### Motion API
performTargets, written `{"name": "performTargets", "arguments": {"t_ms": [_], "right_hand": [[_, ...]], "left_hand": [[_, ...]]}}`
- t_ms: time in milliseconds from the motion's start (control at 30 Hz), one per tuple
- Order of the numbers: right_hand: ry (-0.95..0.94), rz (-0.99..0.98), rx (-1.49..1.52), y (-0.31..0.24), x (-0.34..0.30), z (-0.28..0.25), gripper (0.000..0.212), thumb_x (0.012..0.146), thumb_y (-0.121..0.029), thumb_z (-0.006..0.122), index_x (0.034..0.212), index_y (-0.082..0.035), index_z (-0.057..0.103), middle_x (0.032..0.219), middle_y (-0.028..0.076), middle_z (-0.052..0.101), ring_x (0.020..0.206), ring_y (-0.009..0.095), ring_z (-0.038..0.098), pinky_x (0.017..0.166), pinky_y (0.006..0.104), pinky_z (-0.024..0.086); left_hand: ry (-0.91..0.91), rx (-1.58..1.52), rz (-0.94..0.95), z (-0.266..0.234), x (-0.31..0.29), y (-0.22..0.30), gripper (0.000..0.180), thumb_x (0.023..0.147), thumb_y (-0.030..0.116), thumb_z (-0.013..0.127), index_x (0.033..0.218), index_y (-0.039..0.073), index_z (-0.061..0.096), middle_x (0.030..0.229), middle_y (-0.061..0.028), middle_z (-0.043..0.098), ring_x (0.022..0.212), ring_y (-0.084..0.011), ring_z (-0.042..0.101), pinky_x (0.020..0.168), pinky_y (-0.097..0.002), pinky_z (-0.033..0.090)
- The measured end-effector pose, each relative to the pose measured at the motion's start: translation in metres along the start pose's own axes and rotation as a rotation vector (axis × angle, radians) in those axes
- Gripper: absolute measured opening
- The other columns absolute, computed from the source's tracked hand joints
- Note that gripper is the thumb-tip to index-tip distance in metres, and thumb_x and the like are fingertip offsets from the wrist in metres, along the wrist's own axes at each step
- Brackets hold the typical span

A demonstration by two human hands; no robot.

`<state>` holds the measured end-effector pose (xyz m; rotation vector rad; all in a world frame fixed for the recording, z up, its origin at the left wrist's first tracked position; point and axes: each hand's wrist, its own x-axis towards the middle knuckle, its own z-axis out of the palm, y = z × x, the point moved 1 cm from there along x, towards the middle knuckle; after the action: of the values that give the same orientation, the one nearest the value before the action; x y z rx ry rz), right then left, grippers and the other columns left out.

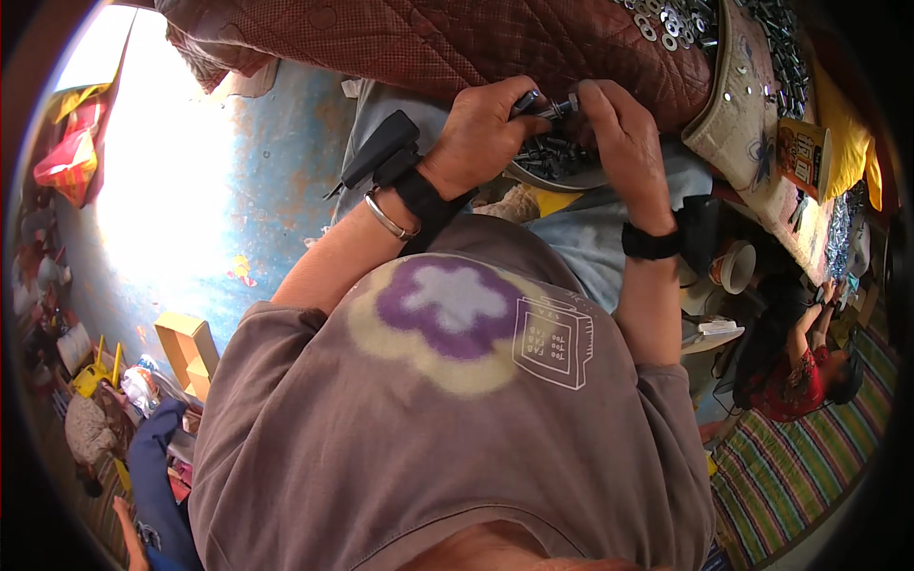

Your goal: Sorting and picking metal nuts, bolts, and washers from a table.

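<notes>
My left hand (481, 131) is closed around a dark metal bolt (545, 111), its thumb stretched along the shaft. At the bolt's right end sits a small ring-shaped piece, a nut or washer (572, 101). The fingers of my right hand (624, 133) pinch at that end; their tips partly hide what they grip. Just below both hands, a round metal pan (571, 183) on my lap holds many dark metal pieces (547, 157). My hands cover part of the pan.
A brown quilted cloth (419, 43) drapes ahead, with loose flat washers (669, 27) on it. Bolts (776, 48) and a yellow-brown packet (803, 157) lie at right. Another person in red (790, 385) sits far right. An open cardboard box (186, 352) stands left.
</notes>
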<state>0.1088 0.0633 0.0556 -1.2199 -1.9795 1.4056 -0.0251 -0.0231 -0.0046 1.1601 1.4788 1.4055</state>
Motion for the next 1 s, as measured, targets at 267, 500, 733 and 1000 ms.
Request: {"name": "performTargets", "arguments": {"t_ms": [267, 500, 733, 1000], "right_hand": [[-0.049, -0.019, -0.143, 0.003, 0.000, 0.000, 0.016, 0.085, -0.014, 0.063, 0.089, 0.001, 0.062, 0.066, 0.002, 0.058, 0.061, 0.007, 0.052, 0.056, 0.0239, 0.043], [-0.035, -0.055, 0.087, 0.013, -0.002, -0.003, 0.016, 0.085, -0.017, 0.063, 0.086, -0.001, 0.063, 0.061, -0.001, 0.055, 0.057, 0.004, 0.049, 0.051, 0.0218, 0.038], [-0.009, 0.018, 0.060, 0.012, -0.001, 0.001, 0.020, 0.086, -0.020, 0.063, 0.082, -0.001, 0.062, 0.059, -0.001, 0.053, 0.054, 0.004, 0.047, 0.049, 0.0209, 0.036], [0.072, 0.002, -0.093, 0.019, 0.000, 0.006, 0.027, 0.087, -0.023, 0.063, 0.073, 0.000, 0.060, 0.058, -0.002, 0.051, 0.055, 0.006, 0.045, 0.050, 0.0247, 0.037]], "left_hand": [[-0.008, 0.053, -0.009, 0.002, 0.001, -0.002, 0.013, 0.079, 0.004, 0.065, 0.091, 0.002, 0.060, 0.066, -0.0022, 0.058, 0.059, -0.0050, 0.049, 0.052, -0.0240, 0.042], [-0.003, 0.038, -0.005, 0.004, 0.001, -0.005, 0.014, 0.079, 0.004, 0.065, 0.092, 0.002, 0.061, 0.068, -0.0038, 0.059, 0.060, -0.0051, 0.051, 0.054, -0.0234, 0.044], [-0.016, 0.063, 0.006, 0.004, 0.001, -0.003, 0.015, 0.079, 0.004, 0.065, 0.093, 0.002, 0.061, 0.068, -0.0042, 0.060, 0.062, -0.0056, 0.051, 0.055, -0.0239, 0.044], [0.007, 0.133, 0.082, 0.006, 0.001, 0.001, 0.014, 0.079, 0.005, 0.065, 0.092, 0.001, 0.061, 0.069, -0.0060, 0.061, 0.062, -0.0074, 0.053, 0.056, -0.0257, 0.045]]}}
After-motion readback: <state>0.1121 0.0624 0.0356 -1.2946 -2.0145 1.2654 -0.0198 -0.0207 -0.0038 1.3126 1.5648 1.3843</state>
